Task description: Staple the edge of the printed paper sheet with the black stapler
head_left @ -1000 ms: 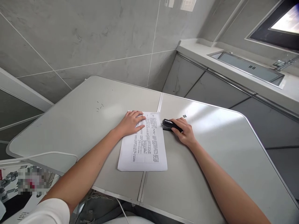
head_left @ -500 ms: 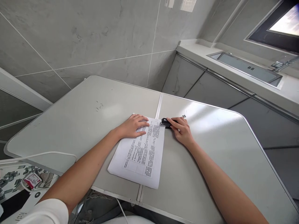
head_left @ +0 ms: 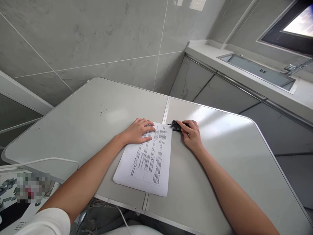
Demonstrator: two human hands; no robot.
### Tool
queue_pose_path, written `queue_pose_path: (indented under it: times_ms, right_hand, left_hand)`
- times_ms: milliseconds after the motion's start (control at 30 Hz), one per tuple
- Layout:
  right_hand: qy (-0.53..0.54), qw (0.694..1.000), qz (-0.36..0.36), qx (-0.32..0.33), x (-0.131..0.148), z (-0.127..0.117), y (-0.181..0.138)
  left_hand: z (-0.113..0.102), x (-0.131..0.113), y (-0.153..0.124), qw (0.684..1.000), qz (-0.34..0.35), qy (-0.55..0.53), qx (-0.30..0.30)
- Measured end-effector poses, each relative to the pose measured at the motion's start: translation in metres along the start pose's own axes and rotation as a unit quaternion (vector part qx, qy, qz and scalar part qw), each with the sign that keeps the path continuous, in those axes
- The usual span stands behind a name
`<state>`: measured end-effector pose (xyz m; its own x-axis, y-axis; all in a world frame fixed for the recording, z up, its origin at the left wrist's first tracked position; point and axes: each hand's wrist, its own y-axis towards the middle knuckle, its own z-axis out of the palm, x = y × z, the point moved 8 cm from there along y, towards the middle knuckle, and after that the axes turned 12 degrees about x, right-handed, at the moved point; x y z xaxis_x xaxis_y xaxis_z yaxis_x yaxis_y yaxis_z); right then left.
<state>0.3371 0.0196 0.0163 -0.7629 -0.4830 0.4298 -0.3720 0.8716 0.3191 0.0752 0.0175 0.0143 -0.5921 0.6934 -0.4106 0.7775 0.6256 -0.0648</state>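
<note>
Printed white sheets of paper lie on the table, crossing its centre seam. My left hand rests flat on their upper left part, fingers spread. A black stapler is at the upper right corner of the paper, gripped in my right hand with the index finger stretched along its top. Its front end points left and meets the paper's edge; whether the paper sits between its jaws I cannot tell.
The pale grey table has loose staples scattered at its left. A white cable hangs over the left edge. Beyond the table stand a counter with a sink and a tiled wall.
My right hand and the stapler have shifted slightly right, so the stapler now overlaps less of the paper's corner. My left hand stays on the paper.
</note>
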Motion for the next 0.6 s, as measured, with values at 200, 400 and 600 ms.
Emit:
queue_pose_path:
  times_ms: [200,400,600]
  right_hand:
    - [0.006,1.0,-0.02,0.01,0.006,0.002,0.0]
    - [-0.017,1.0,-0.006,0.022,0.006,0.003,0.0]
    - [-0.033,0.999,-0.003,0.019,0.011,0.003,-0.001]
  left_hand:
    - [0.0,0.0,0.0,1.0,0.002,-0.005,-0.005]
    - [-0.001,0.0,0.0,1.0,0.005,-0.022,-0.011]
    - [0.0,-0.001,0.0,1.0,0.004,-0.015,-0.006]
